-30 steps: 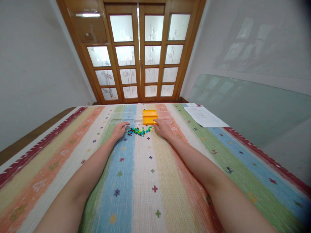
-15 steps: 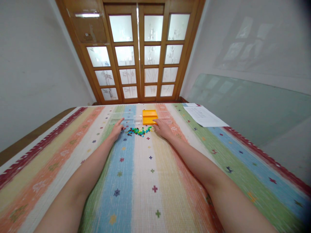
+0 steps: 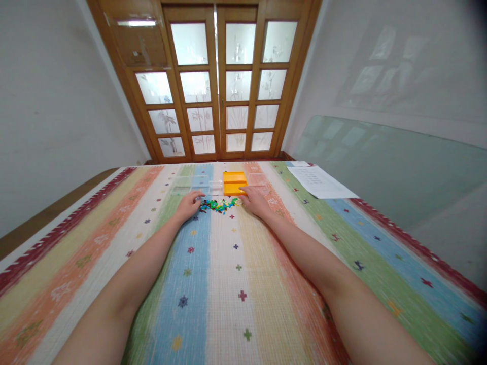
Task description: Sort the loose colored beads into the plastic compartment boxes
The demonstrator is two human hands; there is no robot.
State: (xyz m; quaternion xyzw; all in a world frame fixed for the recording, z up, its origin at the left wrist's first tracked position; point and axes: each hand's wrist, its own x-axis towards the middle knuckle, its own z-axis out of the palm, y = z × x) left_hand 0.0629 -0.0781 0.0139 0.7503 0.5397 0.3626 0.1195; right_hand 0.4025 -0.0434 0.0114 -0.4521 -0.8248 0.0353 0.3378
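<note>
A heap of small coloured pieces, mostly green, blue, yellow and dark, lies on the striped tablecloth; they look like tiny building bricks, too small to be sure. At the heap's left end is my left hand, fingers bent forward over the nearest pieces, with a gap between thumb and forefinger. My right hand rests at the other end, thumb and forefinger apart, close to the pale pieces. Its forefinger reaches the front right corner of an orange two-part tray behind the heap. I see nothing held in either hand.
Clear plastic boxes stand left of the orange tray, and another clear box is to its right, partly behind my right hand. Printed paper lies at the far right. Beyond the table are wooden glazed doors.
My left hand has turned and shifted slightly right; its forefinger, stretched toward the clear box before, now bends over the heap's left end. My right hand stays in place.
</note>
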